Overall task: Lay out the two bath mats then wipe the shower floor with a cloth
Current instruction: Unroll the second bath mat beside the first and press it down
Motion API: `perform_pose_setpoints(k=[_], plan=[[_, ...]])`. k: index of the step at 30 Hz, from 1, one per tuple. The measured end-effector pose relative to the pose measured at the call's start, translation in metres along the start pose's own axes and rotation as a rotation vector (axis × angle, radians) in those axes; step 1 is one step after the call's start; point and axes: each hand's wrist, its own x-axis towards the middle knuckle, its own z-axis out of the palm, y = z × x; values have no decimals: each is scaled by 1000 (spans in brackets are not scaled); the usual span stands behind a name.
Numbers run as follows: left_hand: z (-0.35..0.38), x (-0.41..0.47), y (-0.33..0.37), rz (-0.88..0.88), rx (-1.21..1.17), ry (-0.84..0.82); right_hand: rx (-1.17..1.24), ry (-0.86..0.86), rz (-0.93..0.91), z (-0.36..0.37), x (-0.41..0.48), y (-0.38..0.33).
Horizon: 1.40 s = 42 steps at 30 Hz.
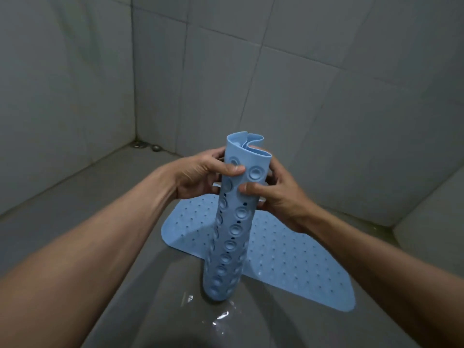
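Up close, both bare hands hold a rolled blue bath mat (232, 222) upright over the shower floor (120, 217). The left hand (200, 175) wraps the roll near its top from the left, its grip clenched on the mat with the thumb pressed across the front. The right hand (278, 194) grasps the same roll from the right, a little lower, thumb on the front and fingers curled behind. The roll shows its underside outward, covered in round suction cups and small holes, and its loose upper edge curls open at the top. Whether the lower end touches the floor or hangs just above it cannot be told.

Beyond the roll, the second bath mat (288, 257) lies flat on the floor, also blue and dotted with small holes, reaching from the middle of the scene toward the near right. The roll hides part of its left side.

Near the bottom of the roll the grey floor carries a patch of water (221, 315) that catches the light. Far off in the left corner, where the tiled walls (326, 84) meet, sit two small round metal fittings (147, 145), too small to identify.
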Motion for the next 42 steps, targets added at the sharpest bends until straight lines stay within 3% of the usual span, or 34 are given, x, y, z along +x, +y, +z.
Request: perform_pose_setpoints(k=[5,12,17,22,25,28,30,32,35,38,42], plan=[[12,9,-10,-17,-50,-125,42,144,-2,5,-26,8],[27,1,-30,-7,-36,-274,-128,77,-64,-8,-57,34],[56,-15,-33,-54,70,-301,-69,100,-113,-1,-93,64],[85,-40,-22,-180,112,-244,-52,56,-88,-1,-121,76],[99,-60,-22,-247,-40,-195,-139,21,-144,4,-141,78],[105,-74,-36,-316,-220,91,-132,-56,-156,11,-162,83],[112,-79,-45,-366,-307,343,-16,-106,-89,14,-178,90],[120,-81,-59,-423,-275,493,249,-91,1,17,-194,92],[127,-89,-91,-544,-167,520,688,78,296,16,-205,86],[135,-101,-126,-629,-151,468,587,162,562,19,-209,89],[155,-125,-161,-652,-135,505,425,213,702,49,-219,120]])
